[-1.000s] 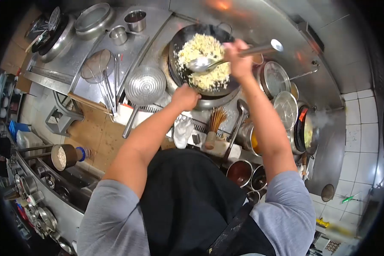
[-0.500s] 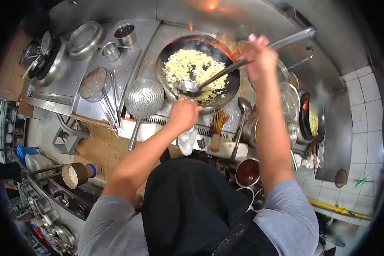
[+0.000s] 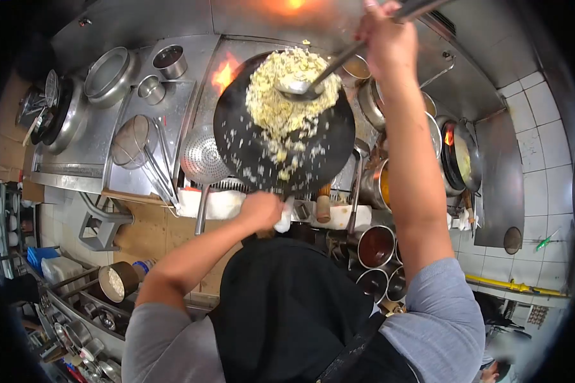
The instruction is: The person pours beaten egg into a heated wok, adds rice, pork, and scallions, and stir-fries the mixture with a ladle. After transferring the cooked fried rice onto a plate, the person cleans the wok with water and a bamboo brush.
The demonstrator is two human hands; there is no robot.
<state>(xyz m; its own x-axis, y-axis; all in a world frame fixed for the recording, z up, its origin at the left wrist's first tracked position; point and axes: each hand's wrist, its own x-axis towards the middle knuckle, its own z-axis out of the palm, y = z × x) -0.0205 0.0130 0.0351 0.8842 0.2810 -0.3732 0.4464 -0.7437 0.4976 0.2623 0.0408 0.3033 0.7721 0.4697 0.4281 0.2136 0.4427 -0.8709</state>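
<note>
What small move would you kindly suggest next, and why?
Perhaps the right hand should draw the ladle nearer, spreading the food: it is heaped toward the far side of the wok, with only scattered grains near the left hand.

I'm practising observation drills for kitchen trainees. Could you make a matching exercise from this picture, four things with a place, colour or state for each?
Things:
1. wok
2. ladle
3. perforated strainer
4. pipe

Descriptions:
A. bright yellow, at lower right of the picture
B. dark and round, with pale food spread across it
C. just left of the wok in the picture
D. held in the right hand

Pairs: 1-B, 2-D, 3-C, 4-A
</note>
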